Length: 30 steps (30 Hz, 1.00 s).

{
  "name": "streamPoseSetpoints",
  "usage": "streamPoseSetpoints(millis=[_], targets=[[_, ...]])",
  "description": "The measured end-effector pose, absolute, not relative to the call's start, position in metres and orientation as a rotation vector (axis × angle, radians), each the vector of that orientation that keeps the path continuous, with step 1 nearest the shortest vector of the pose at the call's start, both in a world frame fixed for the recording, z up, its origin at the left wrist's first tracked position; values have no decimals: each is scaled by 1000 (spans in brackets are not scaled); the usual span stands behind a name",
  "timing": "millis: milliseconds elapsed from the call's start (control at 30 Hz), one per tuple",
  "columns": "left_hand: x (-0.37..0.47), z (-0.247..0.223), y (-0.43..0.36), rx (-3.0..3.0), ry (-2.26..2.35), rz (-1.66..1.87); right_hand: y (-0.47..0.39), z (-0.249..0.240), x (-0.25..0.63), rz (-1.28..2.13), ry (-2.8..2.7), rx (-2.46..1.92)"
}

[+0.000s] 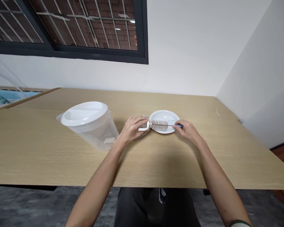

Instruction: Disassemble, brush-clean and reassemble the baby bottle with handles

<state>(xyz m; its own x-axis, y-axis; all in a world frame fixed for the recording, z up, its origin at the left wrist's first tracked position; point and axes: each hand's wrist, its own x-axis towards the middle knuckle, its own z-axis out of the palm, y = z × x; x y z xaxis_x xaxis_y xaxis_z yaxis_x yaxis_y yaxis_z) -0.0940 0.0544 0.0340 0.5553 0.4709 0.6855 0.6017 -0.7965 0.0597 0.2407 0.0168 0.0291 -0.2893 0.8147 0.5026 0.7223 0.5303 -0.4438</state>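
Note:
My left hand (134,128) is closed round the white handle of a bottle brush (160,125) with pale bristles. The brush lies level above a white oval plate (165,113), bristles pointing right. With thumb and fingertips my right hand (185,129) pinches a thin blue handle (179,125). A dark wire runs from it towards the bristles; whether it joins the brush, I cannot tell. Beneath my left hand a round metal-rimmed item (142,136) shows in part, mostly hidden. Left of that hand stands a translucent pitcher (98,134) with a white lid (85,114).
These things rest on a light wooden table (156,164), its front edge near my legs. A small pale strip (218,112) lies at the far right. Behind are a white wall (184,47) and a barred window (90,25). Blue items (16,94) sit at the far left.

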Motion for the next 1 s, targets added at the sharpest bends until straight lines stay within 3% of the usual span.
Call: streamPoseSetpoints(millis=[500,1000], targets=[[-96,39,51,-2596,-966,-1142,21,28,239,-149,-2037,-1101],[-101,39,55,-2579,-921,-1156,17,22,238,-71,-2072,-1349]])
